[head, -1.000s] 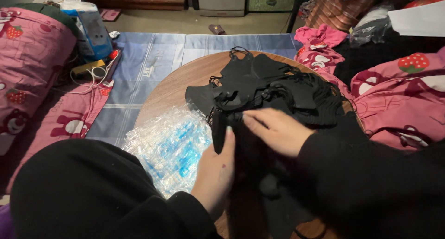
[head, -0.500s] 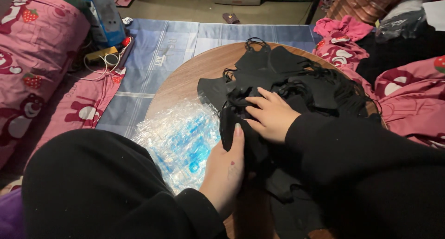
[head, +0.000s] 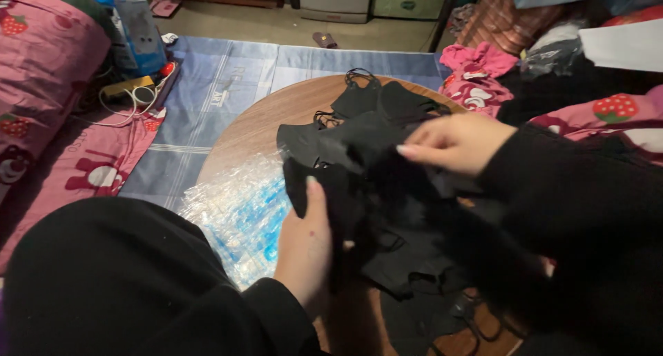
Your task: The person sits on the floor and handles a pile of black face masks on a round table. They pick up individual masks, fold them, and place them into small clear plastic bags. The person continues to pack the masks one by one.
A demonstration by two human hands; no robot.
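A heap of black cloth face masks [head: 359, 121] with thin ear loops lies on a round wooden table [head: 262, 118]. My left hand [head: 304, 242] grips a stack of black masks [head: 342, 197] from below, thumb on top. My right hand [head: 456, 142] pinches one black mask by its edge, lifted just above the stack. Both arms are in black sleeves. A crinkled clear plastic bag with blue print [head: 238, 211] rests on the table to the left of my left hand.
A blue checked mat [head: 207, 93] covers the floor beyond the table. Pink printed bedding [head: 41, 73] lies at the left, more pink cloth [head: 476, 76] at the right. A power strip with cables [head: 128, 90] and a blue-grey bag [head: 138, 31] sit at the back left.
My right hand has risen and moved right, pulling one mask up off the pile. My left hand keeps holding the stack. The camera has shifted slightly.
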